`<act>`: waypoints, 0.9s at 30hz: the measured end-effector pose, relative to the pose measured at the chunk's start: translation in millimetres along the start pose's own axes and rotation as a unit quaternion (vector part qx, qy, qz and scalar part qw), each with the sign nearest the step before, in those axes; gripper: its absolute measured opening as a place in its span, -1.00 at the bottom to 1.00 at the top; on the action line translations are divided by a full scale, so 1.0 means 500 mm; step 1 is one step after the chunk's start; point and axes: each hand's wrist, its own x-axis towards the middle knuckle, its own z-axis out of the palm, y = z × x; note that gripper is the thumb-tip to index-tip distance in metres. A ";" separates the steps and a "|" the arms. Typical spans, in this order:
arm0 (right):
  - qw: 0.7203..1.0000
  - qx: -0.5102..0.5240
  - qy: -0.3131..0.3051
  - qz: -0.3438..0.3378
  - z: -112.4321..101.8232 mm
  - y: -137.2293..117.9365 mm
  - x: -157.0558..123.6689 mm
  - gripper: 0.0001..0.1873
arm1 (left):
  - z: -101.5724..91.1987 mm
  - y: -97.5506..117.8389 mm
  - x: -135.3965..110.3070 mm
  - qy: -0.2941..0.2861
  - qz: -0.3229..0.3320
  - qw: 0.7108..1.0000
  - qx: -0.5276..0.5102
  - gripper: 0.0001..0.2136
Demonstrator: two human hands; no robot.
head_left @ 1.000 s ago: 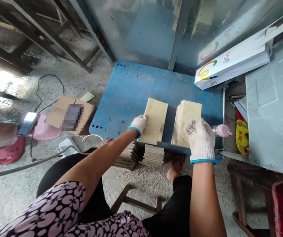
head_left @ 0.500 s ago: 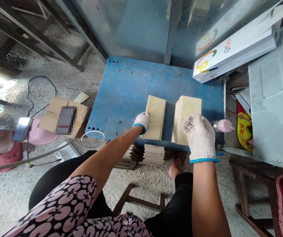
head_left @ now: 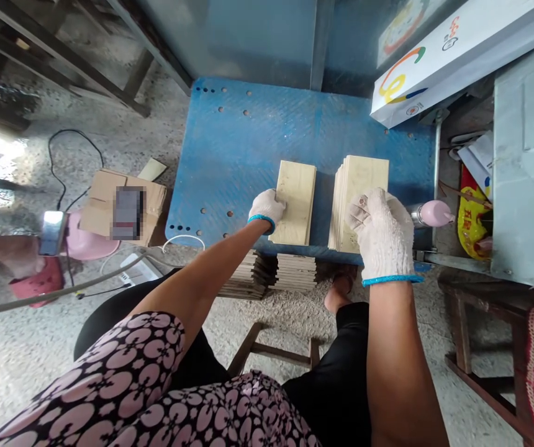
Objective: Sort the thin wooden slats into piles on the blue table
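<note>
Two stacks of pale, flat rectangular boards lie on a blue work table. My left hand, in a white knit glove with a blue cuff, has its fingers curled at the left edge of the low left board stack. My right hand, gloved the same way, is over the near right part of the taller right board stack. Its fingers are bent in and closed, with dark marks at one fingertip. Whatever they may hold is too small or hidden to make out.
A pink-capped bottle lies right of my right hand. Behind it is a white paper bag. More board stacks stand beneath the table's near edge. On the left are a cardboard box, cables and another person's foot.
The view has tilted, so the table and boards appear higher. My left hand reaches slightly further onto the left stack's edge. My right hand keeps its closed shape over the right stack.
</note>
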 end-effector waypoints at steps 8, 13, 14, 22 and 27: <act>1.000 -0.021 0.000 -0.003 0.008 -0.019 -0.009 -0.61 | -0.003 -0.002 -0.041 0.009 0.045 0.996 0.074 -0.62; 0.999 -0.028 -0.021 -0.011 0.002 -0.017 -0.007 -0.60 | 0.034 0.010 -0.075 0.130 0.049 0.990 0.008 -0.30; 0.999 -0.030 -0.027 -0.013 0.000 -0.017 -0.006 -0.60 | 0.040 0.015 -0.079 0.154 0.062 0.986 -0.016 -0.21; 0.998 -0.038 -0.045 -0.027 -0.007 -0.018 -0.004 -0.63 | 0.055 0.060 -0.066 0.121 -0.006 0.992 -0.035 0.08; 0.997 -0.042 -0.052 -0.027 -0.014 -0.022 0.005 -0.62 | 0.093 0.101 -0.041 0.085 -0.015 0.996 -0.004 0.16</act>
